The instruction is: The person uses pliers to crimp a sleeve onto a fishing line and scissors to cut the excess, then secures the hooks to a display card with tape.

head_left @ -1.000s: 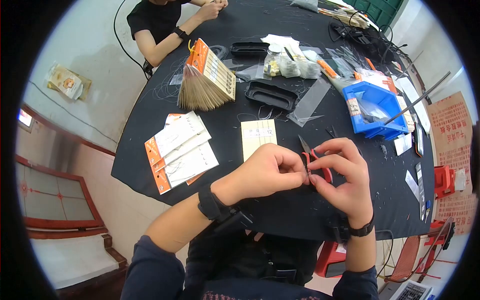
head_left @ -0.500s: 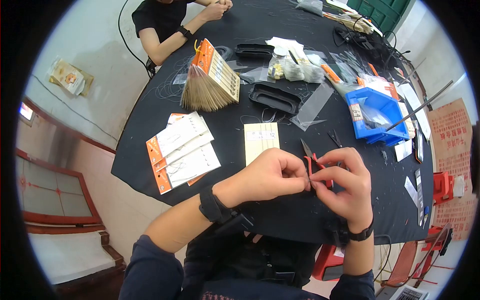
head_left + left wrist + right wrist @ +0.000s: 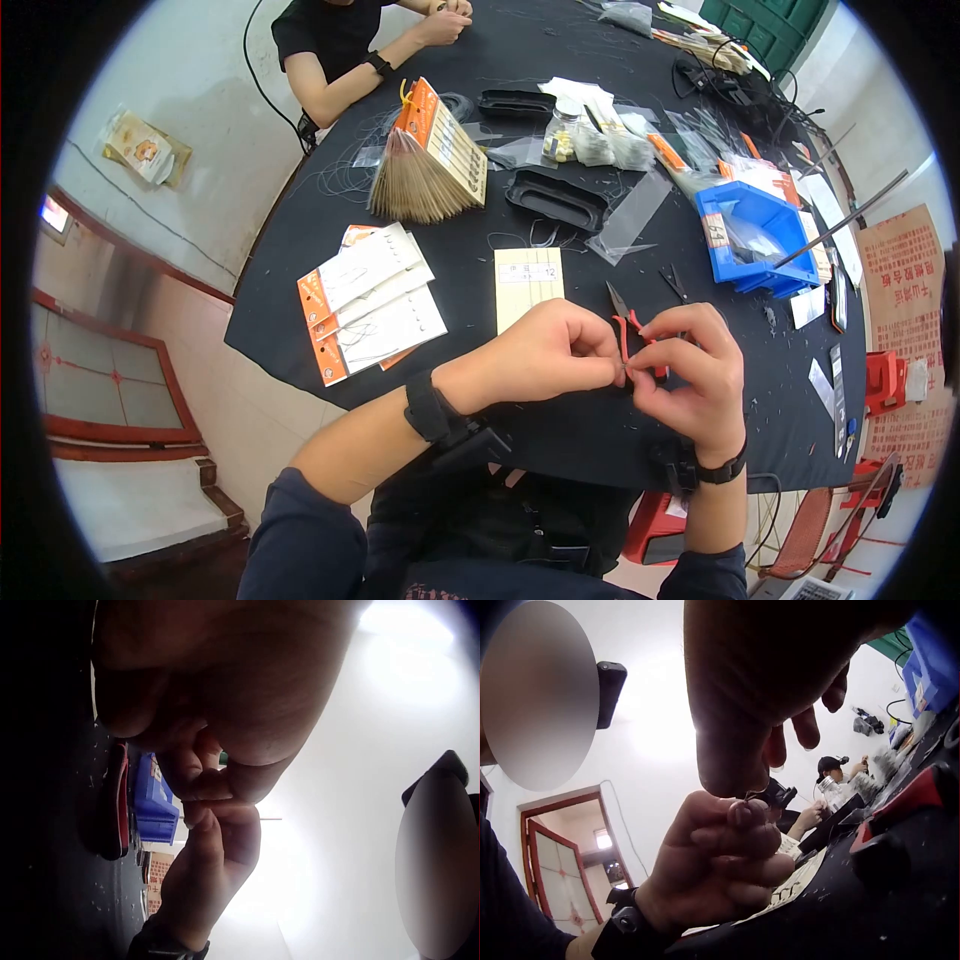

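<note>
Our left hand (image 3: pixel 545 350) and right hand (image 3: pixel 695 375) are clamped on a tiny, unclear piece (image 3: pixel 748 798), not yet set down; cards (image 3: pixel 368 268) already lie overlapped at ten o'clock.

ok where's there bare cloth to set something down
Bare black cloth shows between the white cards and the yellow card and, bar small scraps, between the right hand and the grey strip. It's crowded around the blue bin and red-handled pliers.
</note>
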Demonstrator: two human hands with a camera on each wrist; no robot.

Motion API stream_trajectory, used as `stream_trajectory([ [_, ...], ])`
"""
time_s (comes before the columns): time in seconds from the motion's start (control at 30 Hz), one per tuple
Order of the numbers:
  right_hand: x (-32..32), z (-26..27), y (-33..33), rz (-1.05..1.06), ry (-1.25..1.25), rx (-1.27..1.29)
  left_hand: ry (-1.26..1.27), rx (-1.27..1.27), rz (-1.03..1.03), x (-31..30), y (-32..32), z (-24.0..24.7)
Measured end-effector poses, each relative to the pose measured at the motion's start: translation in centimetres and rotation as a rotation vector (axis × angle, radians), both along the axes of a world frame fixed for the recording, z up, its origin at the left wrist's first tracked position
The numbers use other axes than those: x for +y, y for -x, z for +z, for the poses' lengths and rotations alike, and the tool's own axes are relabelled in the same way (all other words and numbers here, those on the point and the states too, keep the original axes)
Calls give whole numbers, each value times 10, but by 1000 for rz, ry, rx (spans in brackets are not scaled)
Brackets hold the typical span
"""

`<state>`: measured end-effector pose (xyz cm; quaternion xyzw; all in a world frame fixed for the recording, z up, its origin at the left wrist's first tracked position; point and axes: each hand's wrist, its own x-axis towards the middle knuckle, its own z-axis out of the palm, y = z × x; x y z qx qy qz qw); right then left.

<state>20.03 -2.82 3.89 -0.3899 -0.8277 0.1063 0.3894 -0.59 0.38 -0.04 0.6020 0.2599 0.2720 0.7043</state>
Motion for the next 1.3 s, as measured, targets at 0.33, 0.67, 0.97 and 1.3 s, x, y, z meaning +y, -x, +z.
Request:
stream_trajectory([
  [0.33, 9, 8, -31, -423, 234, -19, -29, 41, 136, 2, 4, 1],
  [0.67, 12, -6, -41, -720, 505, -250, -6, -70, 286, 3, 10, 10],
  [0.97, -2, 7, -68, -712, 840, 24, -195, -54, 453, -6, 14, 34],
  [1.3, 2, 15, -61, 309, 1009, 1117, -261, -119, 435, 22, 4, 39],
])
